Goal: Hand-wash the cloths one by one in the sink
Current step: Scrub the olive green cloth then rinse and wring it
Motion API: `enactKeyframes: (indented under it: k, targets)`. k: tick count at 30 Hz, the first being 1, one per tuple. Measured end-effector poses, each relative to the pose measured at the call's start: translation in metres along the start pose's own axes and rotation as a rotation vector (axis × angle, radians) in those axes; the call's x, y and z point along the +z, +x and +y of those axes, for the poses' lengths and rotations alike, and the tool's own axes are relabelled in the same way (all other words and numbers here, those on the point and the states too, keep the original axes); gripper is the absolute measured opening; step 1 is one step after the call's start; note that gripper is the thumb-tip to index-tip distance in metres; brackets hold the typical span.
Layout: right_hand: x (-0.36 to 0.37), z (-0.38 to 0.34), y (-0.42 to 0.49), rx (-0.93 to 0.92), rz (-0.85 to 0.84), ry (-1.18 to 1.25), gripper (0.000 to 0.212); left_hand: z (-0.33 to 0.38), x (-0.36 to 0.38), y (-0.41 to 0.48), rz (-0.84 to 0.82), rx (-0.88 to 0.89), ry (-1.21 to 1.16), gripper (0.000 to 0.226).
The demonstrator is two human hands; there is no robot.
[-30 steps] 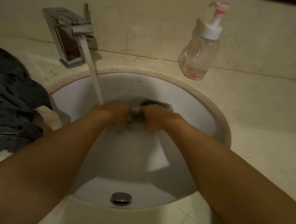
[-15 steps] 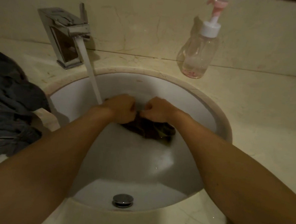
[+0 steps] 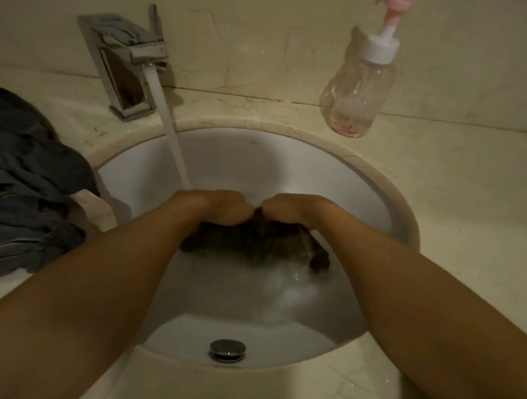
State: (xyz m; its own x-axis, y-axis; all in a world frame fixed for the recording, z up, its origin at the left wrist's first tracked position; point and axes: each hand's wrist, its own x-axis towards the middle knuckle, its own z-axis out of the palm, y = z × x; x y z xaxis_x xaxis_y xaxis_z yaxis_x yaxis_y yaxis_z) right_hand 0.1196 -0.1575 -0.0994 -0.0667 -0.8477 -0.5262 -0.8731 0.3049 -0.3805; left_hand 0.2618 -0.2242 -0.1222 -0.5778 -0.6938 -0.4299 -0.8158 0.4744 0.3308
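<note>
A dark wet cloth (image 3: 253,245) hangs in the middle of the white round sink (image 3: 289,157), its lower part dipping into the water. My left hand (image 3: 221,207) grips its upper left edge with curled fingers. My right hand (image 3: 289,208) grips the upper right edge, close beside the left, knuckles almost touching. A strand of the cloth trails off to the lower right. The fingertips of both hands are hidden behind the cloth.
The chrome tap (image 3: 122,61) at the back left pours a stream of water (image 3: 170,132) just left of my left hand. A pile of dark cloths (image 3: 19,184) lies on the counter at left. A pump bottle (image 3: 361,85) stands back right. The drain plug (image 3: 227,349) is nearest me.
Both hands lifted and spread the bunched cloth, so more of it now hangs below them. The hands stay close together under the tap's stream.
</note>
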Motion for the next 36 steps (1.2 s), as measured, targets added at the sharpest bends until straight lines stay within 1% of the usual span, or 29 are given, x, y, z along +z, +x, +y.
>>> enactKeyframes:
  k: [2, 3, 4, 5, 6, 7, 9, 10, 11, 12, 13, 14, 15, 17, 18, 19, 20, 21, 22, 24, 26, 27, 28, 29, 30, 32, 33, 34, 36]
  targets:
    - [-0.003, 0.008, 0.007, 0.035, 0.075, -0.032, 0.013, -0.006, -0.005, 0.000, 0.063, 0.002, 0.053, 0.031]
    - [-0.005, 0.012, 0.010, 0.038, 0.144, -0.099, 0.020, -0.008, -0.008, 0.000, 0.121, 0.011, 0.084, 0.025]
    - [-0.006, 0.014, 0.011, 0.020, 0.227, -0.162, 0.029, -0.009, -0.011, -0.002, 0.196, 0.029, 0.117, 0.025]
    - [-0.008, 0.012, 0.010, -0.026, 0.306, -0.162, 0.031, -0.010, -0.013, -0.003, 0.284, 0.057, 0.124, 0.028]
    - [-0.010, 0.009, 0.009, -0.098, 0.344, -0.120, 0.030, -0.009, -0.014, -0.004, 0.331, 0.072, 0.111, 0.028]
    - [-0.010, 0.007, 0.008, -0.152, 0.314, -0.084, 0.028, -0.008, -0.015, -0.005, 0.337, 0.084, 0.101, 0.024]
    - [-0.006, 0.006, 0.008, -0.158, 0.138, -0.094, 0.027, -0.007, -0.011, -0.002, 0.222, 0.076, 0.081, 0.021]
    - [-0.001, 0.006, 0.008, -0.128, 0.050, -0.153, 0.035, -0.005, -0.007, -0.003, 0.147, 0.064, 0.071, 0.028]
    - [0.002, 0.007, 0.008, -0.106, 0.016, -0.227, 0.048, -0.006, -0.003, -0.003, 0.103, 0.052, 0.082, 0.040]
    - [0.004, 0.009, 0.008, -0.098, 0.034, -0.299, 0.060, -0.007, -0.001, -0.004, 0.085, 0.030, 0.139, 0.054]
    - [0.007, 0.009, 0.009, -0.094, 0.079, -0.356, 0.065, -0.009, 0.000, -0.003, 0.077, 0.020, 0.222, 0.065]
    - [0.008, 0.009, 0.009, -0.083, 0.122, -0.397, 0.065, -0.010, 0.000, -0.003, 0.065, 0.016, 0.302, 0.069]
    - [0.008, 0.005, 0.008, -0.060, 0.151, -0.433, 0.061, -0.008, -0.002, -0.004, 0.063, 0.018, 0.332, 0.068]
    - [0.009, -0.004, 0.003, -0.025, 0.176, -0.456, 0.046, -0.002, -0.007, -0.007, 0.082, 0.034, 0.252, 0.048]
    - [0.009, -0.007, 0.002, -0.020, 0.174, -0.385, 0.037, 0.001, -0.008, -0.006, 0.079, 0.022, 0.189, 0.038]
    - [0.009, -0.009, 0.000, -0.026, 0.173, -0.250, 0.030, 0.003, -0.007, -0.007, 0.048, -0.002, 0.155, 0.035]
    - [0.009, -0.009, 0.001, -0.032, 0.159, -0.106, 0.025, 0.003, -0.006, -0.005, 0.007, -0.030, 0.132, 0.038]
    - [0.008, -0.009, 0.000, -0.029, 0.146, -0.002, 0.026, 0.001, -0.004, -0.003, -0.024, -0.056, 0.118, 0.042]
    - [0.007, -0.007, 0.001, -0.017, 0.141, 0.033, 0.030, -0.001, -0.002, -0.002, -0.027, -0.067, 0.101, 0.046]
    - [0.001, -0.002, 0.004, 0.012, 0.224, -0.022, 0.041, -0.007, -0.004, -0.001, 0.030, -0.052, 0.101, 0.044]
    - [-0.004, 0.005, 0.007, 0.011, 0.372, -0.140, 0.047, -0.010, -0.009, -0.003, 0.186, -0.015, 0.158, 0.042]
    - [-0.007, 0.007, 0.007, -0.021, 0.431, -0.141, 0.043, -0.010, -0.011, -0.005, 0.267, 0.012, 0.173, 0.039]
    - [-0.010, 0.010, 0.009, -0.062, 0.440, -0.088, 0.032, -0.008, -0.012, -0.006, 0.332, 0.054, 0.144, 0.031]
    - [-0.012, 0.011, 0.009, -0.101, 0.377, -0.012, 0.020, -0.006, -0.013, -0.006, 0.341, 0.089, 0.107, 0.021]
    - [-0.013, 0.010, 0.008, -0.105, 0.240, 0.019, 0.018, -0.004, -0.013, -0.005, 0.311, 0.121, 0.085, 0.015]
    - [-0.010, 0.010, 0.005, -0.069, -0.032, -0.067, 0.024, -0.003, -0.010, -0.002, 0.113, 0.110, 0.115, 0.016]
    - [-0.009, 0.010, 0.005, -0.054, -0.094, -0.151, 0.034, -0.004, -0.008, -0.002, 0.024, 0.087, 0.142, 0.027]
    - [-0.009, 0.011, 0.004, -0.044, -0.110, -0.213, 0.049, -0.006, -0.007, -0.002, -0.027, 0.079, 0.154, 0.043]
    - [-0.007, 0.017, 0.006, -0.053, -0.058, -0.304, 0.074, -0.007, -0.005, -0.008, -0.084, 0.062, 0.138, 0.069]
